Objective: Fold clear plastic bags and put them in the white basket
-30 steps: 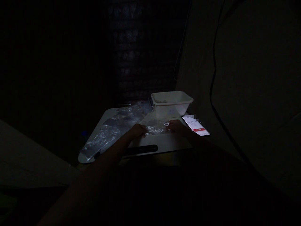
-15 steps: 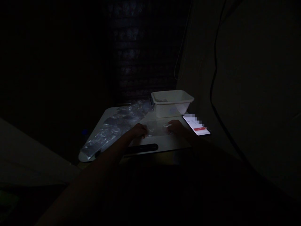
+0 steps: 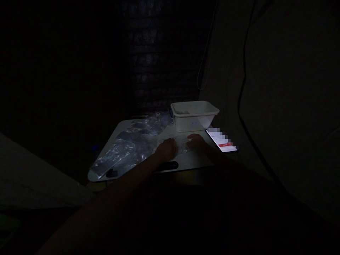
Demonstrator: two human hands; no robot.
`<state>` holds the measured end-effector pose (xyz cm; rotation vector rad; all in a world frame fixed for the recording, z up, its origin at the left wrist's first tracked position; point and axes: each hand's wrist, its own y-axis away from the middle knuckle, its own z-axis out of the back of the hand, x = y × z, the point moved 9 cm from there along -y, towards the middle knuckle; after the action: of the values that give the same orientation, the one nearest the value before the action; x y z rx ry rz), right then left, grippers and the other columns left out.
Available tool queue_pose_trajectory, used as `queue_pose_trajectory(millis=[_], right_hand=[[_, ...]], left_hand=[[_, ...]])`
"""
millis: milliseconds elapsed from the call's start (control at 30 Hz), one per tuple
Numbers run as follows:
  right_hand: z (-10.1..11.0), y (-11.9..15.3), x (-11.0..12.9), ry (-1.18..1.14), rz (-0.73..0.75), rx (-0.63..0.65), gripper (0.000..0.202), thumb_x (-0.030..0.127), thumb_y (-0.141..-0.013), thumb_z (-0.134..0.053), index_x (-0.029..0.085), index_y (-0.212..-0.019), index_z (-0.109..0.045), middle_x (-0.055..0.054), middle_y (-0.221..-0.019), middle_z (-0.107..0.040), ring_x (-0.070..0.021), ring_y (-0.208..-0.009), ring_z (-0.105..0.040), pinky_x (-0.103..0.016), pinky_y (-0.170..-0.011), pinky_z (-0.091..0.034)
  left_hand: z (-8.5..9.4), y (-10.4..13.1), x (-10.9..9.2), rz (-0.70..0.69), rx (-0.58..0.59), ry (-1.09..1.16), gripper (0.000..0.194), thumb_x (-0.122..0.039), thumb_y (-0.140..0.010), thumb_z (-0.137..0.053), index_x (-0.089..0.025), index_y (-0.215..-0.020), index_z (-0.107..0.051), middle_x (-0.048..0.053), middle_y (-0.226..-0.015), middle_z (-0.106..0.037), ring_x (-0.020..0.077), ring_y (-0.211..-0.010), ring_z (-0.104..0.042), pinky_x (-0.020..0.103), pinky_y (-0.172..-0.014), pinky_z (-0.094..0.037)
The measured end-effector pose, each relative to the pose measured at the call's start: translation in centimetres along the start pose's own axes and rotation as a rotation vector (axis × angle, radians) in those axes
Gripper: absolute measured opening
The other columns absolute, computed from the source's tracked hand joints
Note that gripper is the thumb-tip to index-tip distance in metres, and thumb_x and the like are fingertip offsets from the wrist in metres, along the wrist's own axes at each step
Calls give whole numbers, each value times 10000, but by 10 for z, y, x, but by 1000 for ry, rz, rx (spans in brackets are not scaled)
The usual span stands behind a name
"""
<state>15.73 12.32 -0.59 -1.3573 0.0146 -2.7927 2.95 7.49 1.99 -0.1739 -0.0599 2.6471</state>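
A clear plastic bag (image 3: 182, 144) lies on the small white table (image 3: 196, 159) between my two hands. My left hand (image 3: 167, 148) is closed at the bag's left part, its fingers curled and partly hidden. On the bag's right edge, my right hand (image 3: 196, 141) pinches the plastic between thumb and fingers. Left of my hands, a heap of clear plastic bags (image 3: 127, 145) spreads over the tabletop. Dim light hides the finer detail of the fingers.
Behind my hands stands a white plastic tub (image 3: 193, 122) with something pale inside. A lit phone (image 3: 223, 141) lies at the table's right edge. The table has a dark handle slot (image 3: 170, 165) at its front. A dark cable (image 3: 241, 92) hangs along the right wall.
My left hand has moved right, closer to my right hand. The plastic bag between them looks more bunched. My right hand has hardly moved.
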Motion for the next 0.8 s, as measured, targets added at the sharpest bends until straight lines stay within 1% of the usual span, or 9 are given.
queue_pose_trajectory(millis=[100,200,300,367,433,533,600,667,800], right_hand=[[6,6,6,277,19,-44,311,192,-536,-560,167,-845,-530,-33,-754,-569,-170,-725,-531,-285,-648,-412],[13,15,20,495,83,-96,306,263,-594,-525,166,-884,-533,-70,-853,-567,-200,-807,-514,-303,-681,-402],[9,22,52,631,342,-173,290,216,-682,-414,132,-933,-533,-106,-955,-543,-201,-909,-471,-296,-770,-369],[-6,26,68,640,516,-139,336,182,-729,-332,91,-1003,-503,-119,-1025,-520,-184,-975,-437,-276,-834,-332],[-26,28,74,654,632,-66,385,196,-766,-270,53,-1077,-447,-130,-1112,-472,-177,-1052,-381,-276,-885,-287],[-48,27,67,714,672,17,426,253,-792,-237,48,-1135,-384,-141,-1205,-383,-196,-1127,-297,-342,-914,-241],[-54,27,56,751,648,39,431,288,-795,-242,76,-1149,-367,-141,-1231,-349,-212,-1138,-280,-405,-907,-224],[-53,26,44,771,615,33,436,319,-795,-251,101,-1158,-352,-143,-1241,-331,-220,-1144,-271,-453,-900,-200],[-38,26,27,791,540,-39,428,338,-797,-262,132,-1164,-343,-147,-1245,-321,-225,-1148,-262,-495,-899,-143]], left_hand=[[-19,7,-10,9,61,-81,521,-337,-796,-219,-10,-1201,-247,189,-1260,-258,247,-1167,-207,364,-905,-219],[-27,11,-9,22,91,-124,534,-361,-803,-165,-36,-1226,-208,168,-1287,-203,248,-1186,-141,404,-920,-172],[-26,8,-5,12,87,-121,523,-356,-806,-141,-57,-1229,-215,149,-1292,-203,240,-1190,-130,407,-927,-153],[-23,5,-2,19,71,-113,521,-347,-807,-133,-51,-1228,-217,147,-1289,-213,237,-1190,-132,404,-932,-142],[-22,3,-1,36,68,-110,525,-337,-808,-125,-36,-1228,-212,152,-1288,-212,237,-1189,-133,403,-935,-134],[-26,4,0,42,93,-120,517,-325,-806,-127,-37,-1223,-231,145,-1289,-214,236,-1190,-130,397,-940,-129],[-28,6,2,55,102,-133,526,-340,-803,-135,-39,-1224,-233,144,-1290,-210,237,-1192,-120,402,-941,-124],[-29,7,6,88,105,-141,569,-388,-795,-136,-27,-1228,-213,158,-1292,-193,248,-1193,-105,421,-937,-115],[-28,9,17,161,123,-145,702,-510,-756,-117,6,-1225,-198,197,-1286,-177,280,-1190,-88,466,-925,-83]])
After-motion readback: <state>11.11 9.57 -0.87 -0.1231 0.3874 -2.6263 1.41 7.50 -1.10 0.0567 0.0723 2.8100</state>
